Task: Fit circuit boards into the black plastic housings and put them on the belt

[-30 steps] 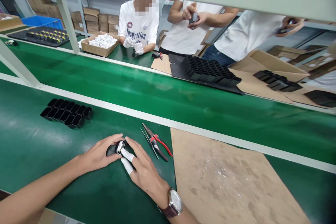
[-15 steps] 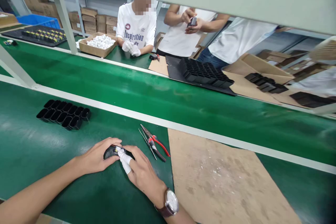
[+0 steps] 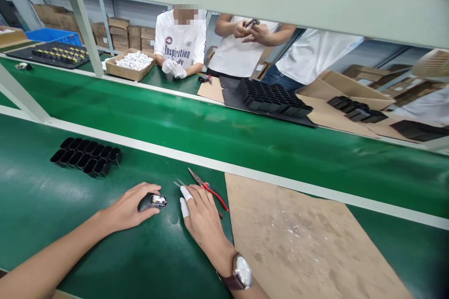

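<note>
1. On the green surface (image 3: 119,266), the left hand (image 3: 129,208) curls around a black case (image 3: 158,201), thumb near, fingers far, electronics showing in its opening.
2. The right hand (image 3: 203,212) hovers over tweezers (image 3: 178,182) and pliers (image 3: 214,195); whether it grips either, I cannot tell.
3. Far left, empty cups (image 3: 84,155) stand in two rows; cardboard (image 3: 298,238) lies right.
4. Beyond a pale rail (image 3: 147,144) and green strip (image 3: 150,112), three people (image 3: 179,44) work before shelves (image 3: 140,4).

The surface (image 3: 147,247) is green, the cardboard sheet (image 3: 298,238) brown with darker blotches and white specks. The pliers' handles (image 3: 217,196) are red and black.
</note>
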The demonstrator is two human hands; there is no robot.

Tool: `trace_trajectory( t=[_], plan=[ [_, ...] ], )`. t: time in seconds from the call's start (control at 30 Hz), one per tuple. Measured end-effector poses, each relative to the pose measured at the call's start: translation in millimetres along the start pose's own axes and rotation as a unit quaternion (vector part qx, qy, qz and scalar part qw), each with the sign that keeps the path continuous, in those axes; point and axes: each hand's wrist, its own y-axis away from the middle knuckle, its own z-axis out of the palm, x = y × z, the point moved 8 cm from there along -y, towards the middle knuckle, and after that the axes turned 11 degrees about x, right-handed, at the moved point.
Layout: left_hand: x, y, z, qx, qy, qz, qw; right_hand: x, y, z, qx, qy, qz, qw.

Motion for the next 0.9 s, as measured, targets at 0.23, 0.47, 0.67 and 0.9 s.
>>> trace_trajectory(
  t=[0.23, 0.47, 0.67, 0.9],
  plan=[
    [4, -2, -0.8, 0.02, -0.041, 0.051, 0.998, -5, 2, -1, -0.006, -0.024, -0.001, 1.0],
    [9, -5, -0.8, 0.021, -0.016, 0.069, 0.997, -23, -3, -21, 0.027, -0.134, -0.028, 0.99],
    [17, -7, 0.4, 0.019, -0.004, 0.085, 0.996, -34, -5, -25, 0.029, -0.099, -0.068, 0.992],
    [22, -8, 1.9, 0.003, 0.007, 0.1, 0.995, -41, -9, -29, 0.021, -0.07, -0.095, 0.993]
  ],
)
